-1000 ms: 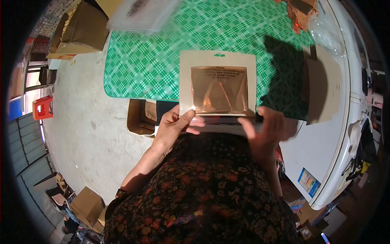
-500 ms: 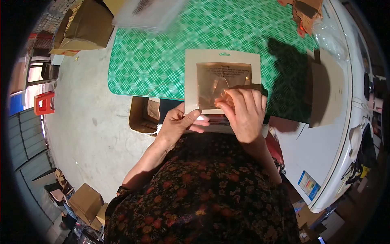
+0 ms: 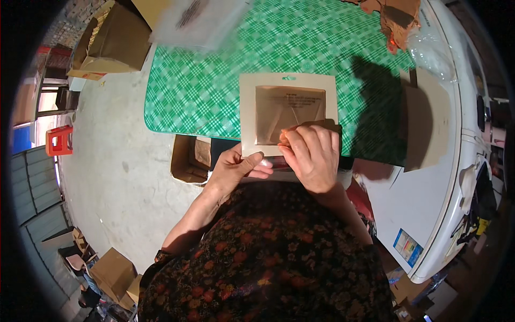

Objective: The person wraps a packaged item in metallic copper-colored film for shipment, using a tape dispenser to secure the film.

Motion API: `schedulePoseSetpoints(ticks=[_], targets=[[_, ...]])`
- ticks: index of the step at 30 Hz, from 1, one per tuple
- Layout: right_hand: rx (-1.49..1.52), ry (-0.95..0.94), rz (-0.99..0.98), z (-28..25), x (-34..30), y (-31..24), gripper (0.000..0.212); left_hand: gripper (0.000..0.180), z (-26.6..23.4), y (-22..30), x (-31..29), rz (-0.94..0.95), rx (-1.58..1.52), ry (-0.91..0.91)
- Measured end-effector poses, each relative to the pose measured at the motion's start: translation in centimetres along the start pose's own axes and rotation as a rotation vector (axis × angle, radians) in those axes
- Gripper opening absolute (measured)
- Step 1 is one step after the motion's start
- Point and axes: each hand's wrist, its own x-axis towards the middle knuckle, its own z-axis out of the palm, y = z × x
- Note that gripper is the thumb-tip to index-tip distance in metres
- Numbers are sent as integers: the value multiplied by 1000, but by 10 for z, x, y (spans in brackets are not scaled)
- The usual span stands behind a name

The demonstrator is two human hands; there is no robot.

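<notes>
The left hand is gripping the card, which is lying just beyond it over the tabletop; the right hand is seemingly pinching its film; handling this is calling for a steady left grip.

Hard shadow on table, dark bent edges

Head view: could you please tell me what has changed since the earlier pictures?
The right hand moved left from beside the cream card onto its window, where it now seems to pinch. The left hand still holds the card's lower left corner.
</notes>
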Motion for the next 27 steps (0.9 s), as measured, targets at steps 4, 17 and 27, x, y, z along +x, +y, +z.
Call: schedulePoseSetpoints(ticks=[4, 17, 27], targets=[[13, 7, -16, 3, 9, 3, 45, 27, 2, 4, 1, -2, 7, 2], [223, -181, -115, -26, -3, 33, 38, 29, -4, -1, 4, -47, 1, 74], [-47, -107, -144, -81, 46, 126, 34, 21, -9, -5, 5, -40, -43, 63]])
